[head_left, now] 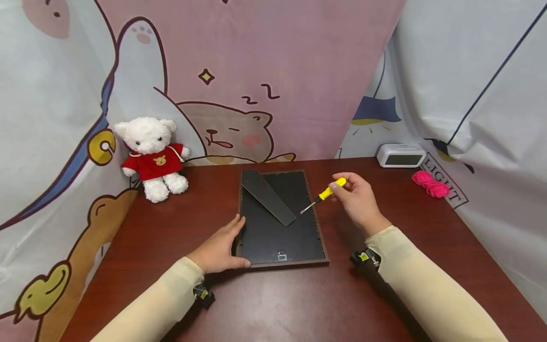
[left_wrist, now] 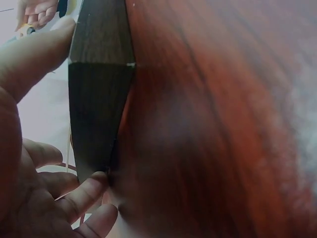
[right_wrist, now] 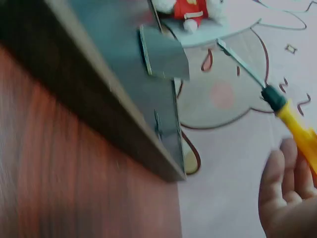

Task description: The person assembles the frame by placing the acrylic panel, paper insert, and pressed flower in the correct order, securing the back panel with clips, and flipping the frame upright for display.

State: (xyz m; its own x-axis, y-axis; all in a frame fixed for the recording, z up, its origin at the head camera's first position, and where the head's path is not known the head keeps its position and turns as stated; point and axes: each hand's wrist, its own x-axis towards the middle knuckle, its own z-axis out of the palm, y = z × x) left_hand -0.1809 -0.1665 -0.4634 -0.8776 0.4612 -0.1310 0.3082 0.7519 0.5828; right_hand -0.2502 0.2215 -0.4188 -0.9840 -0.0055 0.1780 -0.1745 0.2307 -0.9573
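A picture frame (head_left: 307, 237) lies back up on the table, its dark stand leg (head_left: 269, 199) slanting across the black backing. My left hand (head_left: 220, 244) holds the near left corner, fingers along the left side and thumb at the near edge. In the left wrist view the fingers bend against the frame's brown side (left_wrist: 96, 109). With my right hand (head_left: 356, 199) I grip a yellow-handled screwdriver (head_left: 332, 189) above the frame's right edge. Its metal shaft (right_wrist: 242, 64) points down and left, toward the end of the stand leg. A small metal piece (head_left: 282, 256) sits near the backing's near edge.
A white teddy bear (head_left: 158, 159) in a red top sits at the back left of the brown table (head_left: 290, 304). At the back right stand a white digital clock (head_left: 400, 156) and a bundle of pink yarn (head_left: 430, 184). Printed cloth (head_left: 299, 57) hangs behind.
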